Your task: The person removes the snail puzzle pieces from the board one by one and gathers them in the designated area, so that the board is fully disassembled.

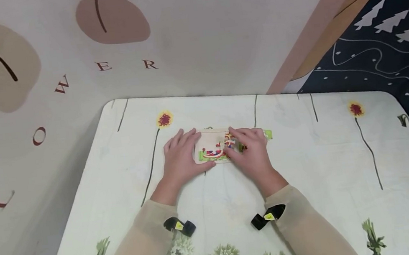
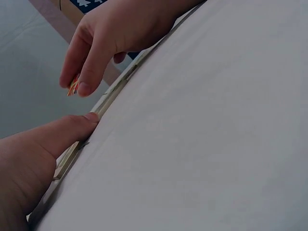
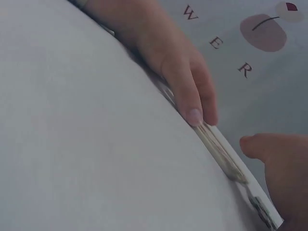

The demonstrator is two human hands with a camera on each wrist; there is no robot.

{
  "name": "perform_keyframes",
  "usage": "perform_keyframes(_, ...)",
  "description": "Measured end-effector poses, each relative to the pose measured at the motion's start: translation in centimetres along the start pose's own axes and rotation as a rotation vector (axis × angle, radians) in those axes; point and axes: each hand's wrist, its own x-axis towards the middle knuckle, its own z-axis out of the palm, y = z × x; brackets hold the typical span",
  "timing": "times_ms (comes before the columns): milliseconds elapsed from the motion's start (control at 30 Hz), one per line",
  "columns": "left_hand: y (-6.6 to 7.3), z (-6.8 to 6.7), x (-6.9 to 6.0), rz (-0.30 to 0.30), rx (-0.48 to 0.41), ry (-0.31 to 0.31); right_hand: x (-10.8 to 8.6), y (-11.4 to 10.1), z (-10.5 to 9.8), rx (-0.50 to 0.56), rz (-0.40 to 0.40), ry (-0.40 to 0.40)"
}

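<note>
A small wooden puzzle board (image 1: 206,140) lies on the table, with a green, red and blue picture piece (image 1: 213,154) fitted along its near side. My left hand (image 1: 181,157) grips the board's left end, thumb at the near edge and fingers toward the far side. Over the board's right part is my right hand (image 1: 253,151). In the left wrist view its thumb and fingers pinch a small red and orange puzzle piece (image 2: 73,85), held above the board. The hand partly covers the board's right end.
Beside the board, partly under my right hand, are green picture pieces (image 1: 268,134); how many cannot be told. The white tablecloth (image 1: 318,161) has printed flowers. A lettered wall (image 1: 197,61) borders the table's far edge, and a dark panel (image 1: 389,56) stands at the right.
</note>
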Motion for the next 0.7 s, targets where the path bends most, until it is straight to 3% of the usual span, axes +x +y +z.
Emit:
perform_keyframes(400,0.2,0.0,-0.3,-0.008,-0.022,-0.002,-2.4,2.9,-3.7,-0.029,-0.122,0.025)
perform_keyframes(700,0.2,0.1,-0.1,-0.007,-0.027,0.006,-3.1,4.2,-5.8,-0.084,0.016,0.01)
